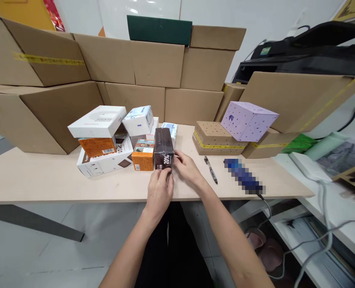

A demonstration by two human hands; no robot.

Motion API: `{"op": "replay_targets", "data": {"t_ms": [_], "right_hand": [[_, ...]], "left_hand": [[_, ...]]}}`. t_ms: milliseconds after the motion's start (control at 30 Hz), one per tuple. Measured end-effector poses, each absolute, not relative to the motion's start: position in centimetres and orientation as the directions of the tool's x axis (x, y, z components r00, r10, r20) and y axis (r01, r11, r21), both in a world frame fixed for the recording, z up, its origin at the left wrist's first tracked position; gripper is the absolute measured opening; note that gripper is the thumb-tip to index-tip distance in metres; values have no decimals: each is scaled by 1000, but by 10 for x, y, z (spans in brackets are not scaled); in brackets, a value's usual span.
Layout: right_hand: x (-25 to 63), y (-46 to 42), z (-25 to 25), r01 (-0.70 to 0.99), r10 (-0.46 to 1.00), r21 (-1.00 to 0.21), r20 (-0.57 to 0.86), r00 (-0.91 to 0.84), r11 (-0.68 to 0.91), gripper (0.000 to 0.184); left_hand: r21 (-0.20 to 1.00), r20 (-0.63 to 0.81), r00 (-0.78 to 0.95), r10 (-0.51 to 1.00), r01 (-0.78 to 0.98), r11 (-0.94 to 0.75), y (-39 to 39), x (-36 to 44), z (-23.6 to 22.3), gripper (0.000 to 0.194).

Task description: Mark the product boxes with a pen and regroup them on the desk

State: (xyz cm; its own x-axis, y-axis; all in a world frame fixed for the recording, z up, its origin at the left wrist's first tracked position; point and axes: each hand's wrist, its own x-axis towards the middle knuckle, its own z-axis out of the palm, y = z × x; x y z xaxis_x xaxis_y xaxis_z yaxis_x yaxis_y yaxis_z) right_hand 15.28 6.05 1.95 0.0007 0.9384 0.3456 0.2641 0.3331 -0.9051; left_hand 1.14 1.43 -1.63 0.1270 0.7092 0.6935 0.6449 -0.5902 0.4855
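I see both hands at the front edge of the pale wooden table [45, 176]. They hold a dark brown box [163, 152] that has "20%" printed in white on its near end. The box sits on the table, with its long side running away from me. The left hand [161, 190] is closed on the near end of the box, with its fingers curled up over the bottom corner. The right hand [187, 168] presses against the right side of the same box. So the two hands are close together, both clamped on this one box.

Just left of the dark box, and touching it, stands a small orange box [143, 156]. Further left is a flat white box [105, 162] lying on the table, with another orange box [97, 146] on it and a white box [97, 121] on top of that. Behind the dark box are two small white and blue boxes [139, 120].

To the right of the hands a pen [210, 170] lies on the table. Near it is a blurred blue thing [243, 176] that I cannot make out. Further back sits a purple box [248, 121] with small dots, leaning on a low cardboard box [213, 138] with yellow tape. Big cardboard boxes [153, 64] are stacked along the back.
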Motion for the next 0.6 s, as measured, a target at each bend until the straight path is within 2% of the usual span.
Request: {"op": "replay_targets", "data": {"t_ms": [67,133,200,267,300,367,433,600], "right_hand": [[167,56,27,302,915,-890,388,110,342,37],[192,50,39,381,814,-849,491,309,367,42],[226,44,54,564,582,-763,625,521,316,52],[261,39,71,722,340,-675,722,603,151,73],[278,37,80,758,277,-648,744,607,80,85],[303,37,95,779,255,-626,748,612,-34,103],[320,39,107,764,309,-640,711,632,-89,115],[338,58,122,688,471,-713,563,678,-138,124]], "left_hand": [[514,670,108,734,646,-564,19,11,-15,20],[536,645,101,758,647,-542,22,10,-15,21],[550,618,101,780,653,-521,24,10,-16,25],[560,591,108,799,658,-503,25,9,-17,30],[562,580,112,807,661,-497,26,10,-17,32],[562,569,120,814,666,-491,26,10,-18,35],[562,568,123,813,664,-493,27,10,-18,37],[551,575,135,807,666,-503,26,9,-19,23]]}}
